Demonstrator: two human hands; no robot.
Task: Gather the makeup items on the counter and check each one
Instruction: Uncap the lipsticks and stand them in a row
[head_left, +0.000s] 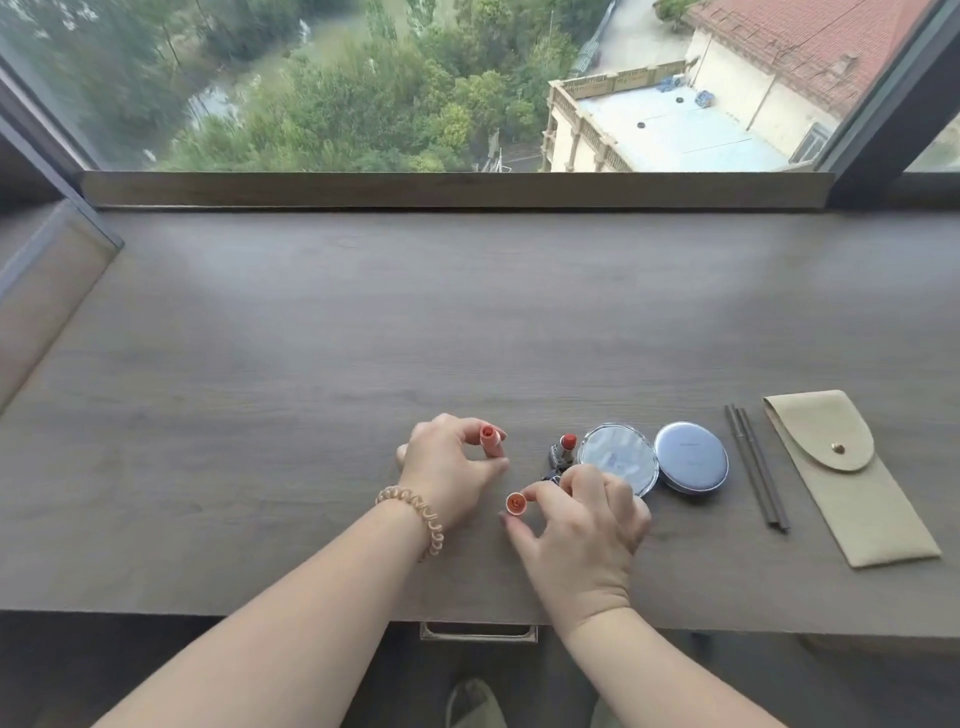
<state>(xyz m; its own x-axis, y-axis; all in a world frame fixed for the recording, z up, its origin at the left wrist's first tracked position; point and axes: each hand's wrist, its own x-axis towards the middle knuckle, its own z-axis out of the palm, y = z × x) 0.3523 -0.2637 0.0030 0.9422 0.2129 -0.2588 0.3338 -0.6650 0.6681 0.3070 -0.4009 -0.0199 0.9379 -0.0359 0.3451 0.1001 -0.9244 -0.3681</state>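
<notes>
Two hands work close together at the near middle of the counter (311, 322), each pinching half of one small pink item. The left hand (447, 467) has thumb and fingers closed on the tube (489, 440), which stands nearly upright, its long axis vertical and tipped slightly toward the camera, so the orange-red open end faces up. The right hand (582, 514) has thumb and forefinger closed on the cap (516, 504), a short round piece held just right of and nearer than the tube, its orange inside turned toward the camera. The two pieces are apart, not touching. A beaded bracelet (415, 517) circles the left wrist. To do the check well, I would keep the tube steady and upright, look at the exposed end, then bring the cap's mouth in line with the tube's axis before pressing it on, since a tilted cap could smear the colour. Just right of the hands stands a lipstick (568, 442), upright with its red bullet up, on a dark base partly hidden by the right fingers. Beyond it to the right lies an open compact (691, 457), its mirror half (615, 457) flat and touching the base. Farther right lie two dark pencils (756, 467), side by side, running near to far, then a beige pouch (852, 488) with a snap, lying the same way.
</notes>
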